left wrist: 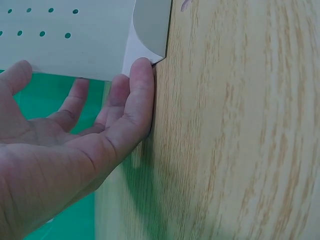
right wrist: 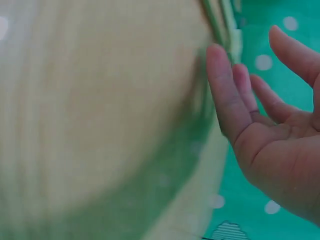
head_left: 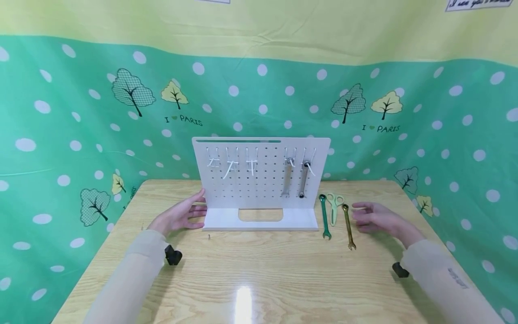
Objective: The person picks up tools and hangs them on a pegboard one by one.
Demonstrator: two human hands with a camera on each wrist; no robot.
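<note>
The right hand (head_left: 376, 217) holds nothing, fingers loosely extended just beside the gold combination wrench (head_left: 349, 227) lying on the table. The left hand (head_left: 180, 217), fingers spread, touches the left edge of the white pegboard (head_left: 265, 175) without gripping. The step in hand looks like reaching for a loose tool; lifting the gold wrench would call for curling the right fingers round its shank. Near it lie light-green scissors (head_left: 333, 216) and a green combination wrench (head_left: 325, 218). Wood-grain tabletop (head_left: 291, 274) meets a dotted green-and-yellow cloth backdrop (head_left: 259, 90) printed with trees.
</note>
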